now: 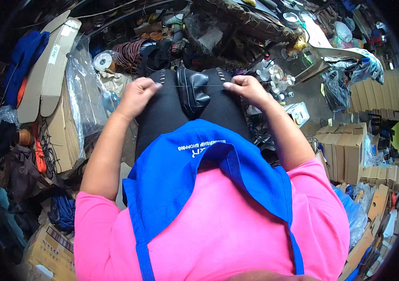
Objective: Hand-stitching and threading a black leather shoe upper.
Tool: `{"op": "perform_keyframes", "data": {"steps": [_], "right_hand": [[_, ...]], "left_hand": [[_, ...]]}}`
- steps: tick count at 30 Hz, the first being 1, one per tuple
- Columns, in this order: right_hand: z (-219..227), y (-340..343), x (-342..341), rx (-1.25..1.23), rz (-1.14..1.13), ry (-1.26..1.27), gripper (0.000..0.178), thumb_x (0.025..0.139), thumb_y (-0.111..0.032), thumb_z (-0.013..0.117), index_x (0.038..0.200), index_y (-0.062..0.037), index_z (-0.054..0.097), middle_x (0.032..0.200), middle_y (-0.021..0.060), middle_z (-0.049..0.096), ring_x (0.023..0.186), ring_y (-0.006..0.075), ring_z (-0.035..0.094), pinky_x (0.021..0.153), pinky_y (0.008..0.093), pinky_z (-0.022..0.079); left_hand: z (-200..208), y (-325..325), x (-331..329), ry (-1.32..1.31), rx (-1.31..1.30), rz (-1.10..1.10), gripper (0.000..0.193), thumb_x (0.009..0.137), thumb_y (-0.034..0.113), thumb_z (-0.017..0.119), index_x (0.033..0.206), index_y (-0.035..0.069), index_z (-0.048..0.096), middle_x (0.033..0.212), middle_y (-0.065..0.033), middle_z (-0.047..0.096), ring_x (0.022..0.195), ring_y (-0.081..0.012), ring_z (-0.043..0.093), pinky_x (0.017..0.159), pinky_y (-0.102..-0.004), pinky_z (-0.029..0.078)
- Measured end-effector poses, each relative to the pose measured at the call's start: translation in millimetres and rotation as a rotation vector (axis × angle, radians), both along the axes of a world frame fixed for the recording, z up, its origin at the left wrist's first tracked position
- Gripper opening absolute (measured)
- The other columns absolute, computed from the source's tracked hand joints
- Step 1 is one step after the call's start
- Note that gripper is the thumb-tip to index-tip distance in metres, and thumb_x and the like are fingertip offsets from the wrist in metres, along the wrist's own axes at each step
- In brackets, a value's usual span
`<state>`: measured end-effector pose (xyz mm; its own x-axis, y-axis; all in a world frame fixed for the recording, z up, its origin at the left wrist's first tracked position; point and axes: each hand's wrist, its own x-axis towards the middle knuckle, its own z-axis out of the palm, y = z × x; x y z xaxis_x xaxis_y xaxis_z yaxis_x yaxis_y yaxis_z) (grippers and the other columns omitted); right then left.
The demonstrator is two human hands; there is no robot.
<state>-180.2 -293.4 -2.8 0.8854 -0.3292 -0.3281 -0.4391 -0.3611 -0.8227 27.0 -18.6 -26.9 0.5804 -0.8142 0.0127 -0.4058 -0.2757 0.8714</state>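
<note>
A thin, light thread [216, 85] runs taut from side to side between my two hands, above my lap. My left hand [138, 97] pinches its left end, fingers curled in. At the other end my right hand [250, 90] grips it, thumb pressed against the bent fingers. Below the thread a glossy black leather article [194, 93], perhaps a shoe, is wedged upright between my thighs; its exact kind is hard to make out. Neither hand touches it. My black trousers [157, 122] have a row of short slits at each knee.
Flattened cardboard [58, 65] and plastic sheeting [84, 89] lie at the left, near a coil of reddish cord [131, 54]. Several small bottles [276, 77] stand beyond my right hand. Cardboard boxes [344, 150] are stacked at the right. Clutter fills the far side.
</note>
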Motion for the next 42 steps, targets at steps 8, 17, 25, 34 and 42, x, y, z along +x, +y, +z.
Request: {"op": "perform_keyframes", "data": {"steps": [8,17,25,34,42], "right_hand": [[35.7,-9.9,54.8,-0.26,0.39,0.037,0.046,0.088,-0.031,0.065,0.128,-0.0101,0.057,0.115,0.0126,0.061,0.107,0.0199,0.059,0.091,0.0338,0.046],[32.4,17.3,44.5,-0.57,0.53,-0.102,0.03,0.069,-0.02,0.074,0.089,-0.0022,0.061,0.089,0.0161,0.061,0.09,0.0344,0.061,0.078,0.0427,0.049],[22.7,27.1,13.6,-0.613,0.234,-0.302,0.043,0.076,-0.003,0.063,0.118,-0.0076,0.061,0.102,0.018,0.055,0.093,0.0353,0.059,0.082,0.0402,0.049],[28.9,48.1,-14.7,-0.63,0.199,-0.291,0.013,0.075,-0.019,0.07,0.086,-0.0126,0.071,0.079,0.0063,0.064,0.082,0.0259,0.061,0.084,0.0364,0.041],[31.2,51.2,-0.8,-0.441,0.083,-0.294,0.015,0.075,-0.014,0.072,0.089,-0.0081,0.072,0.078,0.0099,0.061,0.073,0.0241,0.062,0.065,0.0329,0.049]], "left_hand": [[38.3,-62.4,16.7,-0.331,0.145,-0.424,0.066,0.078,0.018,0.069,0.139,0.017,0.044,0.136,-0.0142,0.049,0.127,-0.0302,0.046,0.106,-0.0378,0.036],[37.5,-94.3,-10.3,-0.334,0.055,-0.519,0.047,0.059,0.01,0.081,0.101,0.005,0.059,0.096,-0.0136,0.061,0.096,-0.0302,0.059,0.085,-0.0371,0.047],[4.3,-95.1,-7.1,-0.117,-0.155,-0.344,0.045,0.06,0.005,0.08,0.1,0.004,0.06,0.096,-0.0049,0.061,0.094,-0.0164,0.058,0.087,-0.0294,0.046],[5.9,-91.0,-9.5,0.174,-0.008,-0.349,0.046,0.062,-0.002,0.076,0.104,0.003,0.059,0.098,-0.0003,0.061,0.094,-0.0104,0.056,0.088,-0.0261,0.045],[10.4,-86.5,-11.8,0.138,-0.028,-0.329,0.045,0.063,-0.001,0.076,0.105,0.003,0.06,0.098,-0.0006,0.062,0.093,-0.0102,0.056,0.086,-0.026,0.046]]}}
